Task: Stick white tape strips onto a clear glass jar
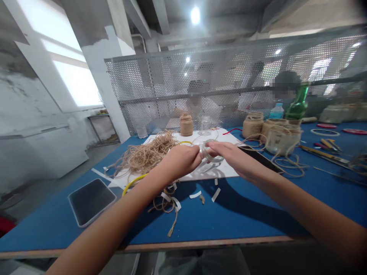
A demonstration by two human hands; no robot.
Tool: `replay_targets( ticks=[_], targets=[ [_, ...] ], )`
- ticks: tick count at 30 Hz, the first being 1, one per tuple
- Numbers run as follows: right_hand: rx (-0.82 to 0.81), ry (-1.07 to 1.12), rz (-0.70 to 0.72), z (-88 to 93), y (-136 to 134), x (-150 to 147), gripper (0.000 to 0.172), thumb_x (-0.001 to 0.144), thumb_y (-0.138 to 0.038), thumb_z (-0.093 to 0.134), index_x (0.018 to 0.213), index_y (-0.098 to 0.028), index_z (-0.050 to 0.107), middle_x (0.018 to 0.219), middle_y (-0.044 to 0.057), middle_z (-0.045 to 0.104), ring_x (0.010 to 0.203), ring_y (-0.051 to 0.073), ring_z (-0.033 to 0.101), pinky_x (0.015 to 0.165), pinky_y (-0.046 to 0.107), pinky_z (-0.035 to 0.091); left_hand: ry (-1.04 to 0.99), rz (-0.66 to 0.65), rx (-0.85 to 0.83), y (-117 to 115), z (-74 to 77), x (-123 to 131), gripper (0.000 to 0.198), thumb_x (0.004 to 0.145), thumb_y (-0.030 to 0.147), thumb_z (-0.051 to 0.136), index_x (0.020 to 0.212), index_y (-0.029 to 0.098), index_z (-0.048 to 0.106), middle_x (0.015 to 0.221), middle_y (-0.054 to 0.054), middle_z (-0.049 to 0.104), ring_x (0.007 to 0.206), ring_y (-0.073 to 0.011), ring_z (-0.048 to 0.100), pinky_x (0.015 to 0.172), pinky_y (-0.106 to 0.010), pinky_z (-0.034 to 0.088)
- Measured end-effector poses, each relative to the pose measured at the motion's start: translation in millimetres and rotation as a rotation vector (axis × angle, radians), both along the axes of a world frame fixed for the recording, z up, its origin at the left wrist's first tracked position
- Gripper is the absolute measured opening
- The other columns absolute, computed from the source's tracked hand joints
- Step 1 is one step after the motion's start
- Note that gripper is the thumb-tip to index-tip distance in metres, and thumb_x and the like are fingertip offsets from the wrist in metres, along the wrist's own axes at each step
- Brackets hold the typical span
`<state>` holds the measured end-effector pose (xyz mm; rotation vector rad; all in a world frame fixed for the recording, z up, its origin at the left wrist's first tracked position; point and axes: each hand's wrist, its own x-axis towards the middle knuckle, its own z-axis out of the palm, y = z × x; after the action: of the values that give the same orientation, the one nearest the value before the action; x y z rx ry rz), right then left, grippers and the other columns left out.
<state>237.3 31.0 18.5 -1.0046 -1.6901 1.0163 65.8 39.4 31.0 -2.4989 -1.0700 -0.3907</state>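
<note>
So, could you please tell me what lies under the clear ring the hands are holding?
A white board lies below the clear ring; the left hand and right hand hide the patch directly beneath.

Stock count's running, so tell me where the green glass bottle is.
In the head view, the green glass bottle stands toward the far right of the blue table, just behind the twine-wrapped jars, with a plastic water bottle on its left.

Fig. | left hand: fingers curled inward, knuckles up | right hand: palm down, fingertips pinching | forearms: bare, extended forward, converging at midline
</note>
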Motion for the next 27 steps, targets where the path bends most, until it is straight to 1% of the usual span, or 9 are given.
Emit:
replay_targets(
  ticks=[4, 7, 11, 17, 21, 27],
  targets=[
    [0.022, -0.007, 0.029, 0.9, -0.6, 0.4, 0.028, 0.085, -0.038, 0.041, 0.074, -0.018, 0.058, 0.075, 0.002, 0.06, 0.085, 0.017, 0.054, 0.082, 0.032, 0.035, -0.034, 0.025, 0.024, -3.5, -1.3, -1.7, 0.029, 0.086, 0.031, 0.032, 0.076, 0.015, 0.054, 0.066, -0.005, 0.062, 0.058, -0.0158, 0.057, 0.052, -0.024, 0.036],
    [0.037, -0.007, 0.03, 1.3, -0.3, 0.1, 0.028, 0.085, -0.037, 0.04, 0.073, -0.018, 0.058, 0.073, 0.002, 0.059, 0.081, 0.017, 0.054, 0.079, 0.031, 0.036, -0.077, 0.053, 0.075, -8.4, -1.4, -2.2, 0.023, 0.083, 0.032, 0.037, 0.082, 0.015, 0.053, 0.071, -0.005, 0.063, 0.061, -0.0156, 0.057, 0.053, -0.023, 0.037],
    [0.06, -0.022, 0.037, 2.3, 0.3, -1.1, 0.029, 0.084, -0.037, 0.04, 0.072, -0.018, 0.058, 0.072, 0.002, 0.059, 0.082, 0.017, 0.053, 0.077, 0.031, 0.037, -0.064, 0.097, 0.103, -12.4, -1.8, 1.7, 0.028, 0.085, 0.037, 0.037, 0.09, 0.014, 0.052, 0.075, -0.006, 0.064, 0.065, -0.0162, 0.059, 0.054, -0.023, 0.038],
    [0.061, -0.041, -0.005, 2.2, 0.0, -2.1, 0.027, 0.083, -0.037, 0.041, 0.073, -0.018, 0.058, 0.073, 0.002, 0.06, 0.081, 0.017, 0.052, 0.075, 0.03, 0.036, -0.019, 0.127, 0.176, -10.3, -8.2, 7.7, 0.021, 0.085, 0.03, 0.038, 0.085, 0.014, 0.051, 0.068, -0.007, 0.062, 0.063, -0.0195, 0.061, 0.05, -0.023, 0.038],
    [0.059, -0.054, -0.031, 1.3, -0.7, -2.6, 0.028, 0.082, -0.038, 0.042, 0.074, -0.018, 0.059, 0.074, 0.003, 0.06, 0.08, 0.017, 0.052, 0.075, 0.03, 0.036, -0.018, 0.129, 0.175, -8.8, -10.6, 9.4, 0.021, 0.085, 0.03, 0.037, 0.086, 0.014, 0.05, 0.066, -0.007, 0.061, 0.063, -0.0216, 0.062, 0.049, -0.025, 0.039],
    [0.075, -0.056, 0.0, 2.6, -3.7, -3.4, 0.029, 0.083, -0.037, 0.04, 0.073, -0.017, 0.059, 0.075, 0.003, 0.061, 0.08, 0.017, 0.052, 0.076, 0.03, 0.036, -0.055, 0.166, 0.139, -6.3, -15.0, 12.9, 0.02, 0.085, 0.028, 0.037, 0.084, 0.012, 0.049, 0.065, -0.007, 0.061, 0.061, -0.0219, 0.061, 0.049, -0.026, 0.039]
  ],
)
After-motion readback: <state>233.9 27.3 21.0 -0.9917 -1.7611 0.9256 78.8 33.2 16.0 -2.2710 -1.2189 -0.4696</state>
